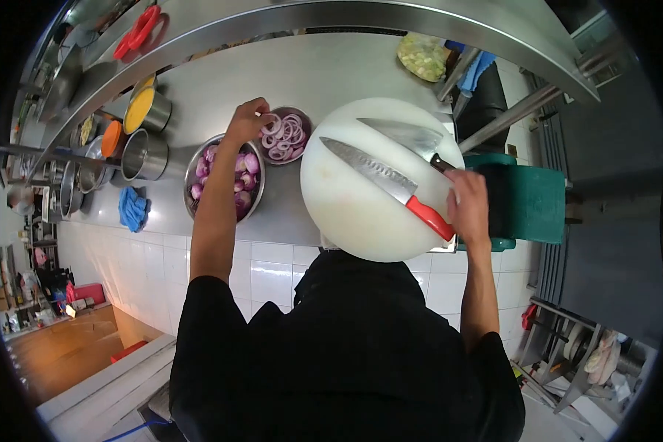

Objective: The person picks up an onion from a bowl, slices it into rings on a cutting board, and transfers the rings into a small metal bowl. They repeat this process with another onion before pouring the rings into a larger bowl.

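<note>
My left hand [249,121] is at the rim of a steel bowl [307,118] of sliced onion rings [283,138], its fingers pinched on rings at the near left side. Under my left forearm stands a larger steel bowl [261,193] of peeled purple onions [249,179], partly hidden. My right hand [470,202] is closed around the dark handle of a broad-bladed knife [405,135], which lies on a round white cutting board [339,214]. Beside it on the board, a red-handled knife [376,173] points to the upper left, its handle end close to my right wrist.
A bag of chopped pale-green vegetable [423,57] lies at the back right. Steel pots [144,156], one container of yellow contents [140,110], and a blue cloth [132,208] are on the left. A green bin [527,202] stands at right. A steel shelf rail [324,16] crosses above.
</note>
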A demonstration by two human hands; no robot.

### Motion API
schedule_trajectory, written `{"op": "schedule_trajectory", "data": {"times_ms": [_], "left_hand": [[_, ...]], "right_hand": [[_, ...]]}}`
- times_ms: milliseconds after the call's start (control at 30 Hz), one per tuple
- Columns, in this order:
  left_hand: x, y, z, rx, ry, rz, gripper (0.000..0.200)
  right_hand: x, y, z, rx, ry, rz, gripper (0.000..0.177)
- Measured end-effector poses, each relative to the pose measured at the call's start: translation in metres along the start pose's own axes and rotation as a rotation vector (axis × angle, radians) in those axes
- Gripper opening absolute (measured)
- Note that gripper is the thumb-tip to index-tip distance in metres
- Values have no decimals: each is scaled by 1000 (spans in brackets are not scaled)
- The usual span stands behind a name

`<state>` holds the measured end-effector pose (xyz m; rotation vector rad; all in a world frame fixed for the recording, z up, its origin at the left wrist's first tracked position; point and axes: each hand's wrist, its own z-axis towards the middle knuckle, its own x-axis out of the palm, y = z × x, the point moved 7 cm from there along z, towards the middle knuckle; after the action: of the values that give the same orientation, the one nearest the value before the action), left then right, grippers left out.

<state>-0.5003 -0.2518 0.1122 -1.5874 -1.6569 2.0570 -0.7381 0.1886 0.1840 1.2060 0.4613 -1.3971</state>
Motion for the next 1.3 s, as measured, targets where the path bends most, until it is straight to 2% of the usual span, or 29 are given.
{"op": "schedule_trajectory", "data": {"times_ms": [67,133,167,200,267,300,367,400,467,500,567,633,667,700,767,867,933,967,1000,1033,1067,1100,1167,1233,1300], "left_hand": [[-2,-2,-6,-5,-7,-53,17],[11,11,-6,-155,196,3,22],[16,39,6,-141,293,173,37],[11,45,6,-142,287,169,37],[7,37,0,123,200,208,51],[4,21,-9,117,196,202,51],[-6,1,-24,-33,143,-69,59],[-4,3,-25,-38,142,-71,59],[0,9,-23,-25,87,-316,61],[4,13,-22,-26,94,-317,61],[-6,20,-22,40,-84,-39,59],[-29,34,-29,19,-311,75,49],[-42,39,-32,74,-428,230,41],[-50,54,-33,30,-461,174,37],[-56,87,-19,-15,-355,150,37],[-27,101,9,-58,-155,330,42],[-3,130,43,-12,-72,520,45],[6,110,47,-38,9,553,43],[14,92,47,-67,88,588,42],[21,94,56,-81,161,541,39],[26,99,64,-99,234,497,36],[23,86,62,-48,207,497,31],[14,79,58,19,187,510,26],[-12,109,61,-161,13,301,19],[-34,100,48,-171,-42,282,16]], "right_hand": [[13,-12,8,98,75,-263,54],[29,-27,8,108,133,-306,57],[30,-29,10,126,188,-302,56],[29,-29,13,142,244,-300,56],[12,-19,10,100,214,-315,55],[-2,-17,7,86,175,-236,53],[-29,-7,-2,71,149,-151,52],[-44,-4,-7,123,172,-89,50],[-75,0,-18,224,225,27,48],[-91,0,-25,271,254,78,47],[-125,-5,-43,306,243,131,46],[-159,-31,-75,477,225,116,41],[-175,-40,-91,593,230,109,38],[-186,-47,-102,657,182,88,35],[-197,-66,-120,797,128,50,31],[-172,-98,-126,861,55,132,26],[-147,-110,-112,800,70,77,26],[-134,-112,-104,719,34,119,25],[-123,-116,-100,742,25,139,25],[-110,-121,-97,801,66,169,25],[-99,-126,-96,759,2,211,25],[-90,-127,-94,872,23,337,25],[-78,-132,-84,793,-1,382,25],[-67,-144,-77,772,-8,405,25],[-54,-155,-65,787,42,421,25]]}}
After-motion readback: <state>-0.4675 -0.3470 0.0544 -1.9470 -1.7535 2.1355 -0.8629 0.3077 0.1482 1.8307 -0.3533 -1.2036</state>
